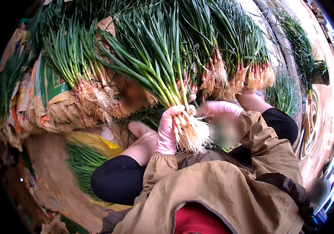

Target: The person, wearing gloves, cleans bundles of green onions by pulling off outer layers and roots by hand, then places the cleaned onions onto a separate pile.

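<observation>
A bunch of green garlic point(171, 87) stands in front of me, its long flat leaves fanning up and left. My left hand point(167, 128), in a pink glove, is closed around the bunch just above its pale bulbs. Stringy roots point(193, 134) hang out below that grip, toward my lap. To the right of the bunch is my right hand point(218, 107), also in a pink glove and reaching in toward the stems. Its fingers are blurred, so whether it holds anything does not show.
Piled green garlic point(63, 50) lines the far side, roots toward me, with more bunches point(241, 39) at right. Loose greens point(83, 162) lie on a yellow sheet point(96, 143) beside my left knee point(116, 179). A coiled hose point(311, 121) lies at far right.
</observation>
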The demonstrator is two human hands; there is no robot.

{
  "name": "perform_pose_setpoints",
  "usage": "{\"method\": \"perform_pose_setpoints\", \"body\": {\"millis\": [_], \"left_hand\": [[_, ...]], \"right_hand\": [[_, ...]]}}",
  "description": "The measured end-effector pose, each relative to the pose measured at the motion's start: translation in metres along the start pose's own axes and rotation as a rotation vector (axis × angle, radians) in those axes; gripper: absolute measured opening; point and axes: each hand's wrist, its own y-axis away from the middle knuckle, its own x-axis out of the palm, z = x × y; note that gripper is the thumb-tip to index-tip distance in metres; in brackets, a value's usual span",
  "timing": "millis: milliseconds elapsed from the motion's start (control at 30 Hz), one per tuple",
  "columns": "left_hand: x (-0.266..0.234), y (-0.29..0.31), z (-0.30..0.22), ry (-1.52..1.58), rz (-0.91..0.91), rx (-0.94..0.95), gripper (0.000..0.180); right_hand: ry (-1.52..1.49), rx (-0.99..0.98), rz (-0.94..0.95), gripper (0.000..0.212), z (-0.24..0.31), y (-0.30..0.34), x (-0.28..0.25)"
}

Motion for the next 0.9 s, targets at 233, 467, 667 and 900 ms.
{"method": "perform_pose_setpoints", "body": {"millis": [233, 467, 667, 900], "left_hand": [[0.003, -0.006, 0.004, 0.142, 0.309, 0.099, 0.060], [0.016, -0.010, 0.006, 0.039, -0.066, 0.265, 0.035], [-0.003, -0.013, 0.010, -0.275, -0.210, 0.136, 0.023], [-0.002, -0.012, 0.015, -0.402, -0.362, 0.134, 0.020]], "right_hand": [[-0.936, 0.717, 0.807, 0.037, -0.040, -0.034, 0.038], [-2.233, 0.727, 0.565, 0.033, -0.044, -0.020, -0.008], [-3.005, 0.977, 0.564, 0.031, 0.018, -0.001, -0.042], [-2.076, 1.269, 0.238, 0.026, 0.038, -0.026, -0.009]]}}
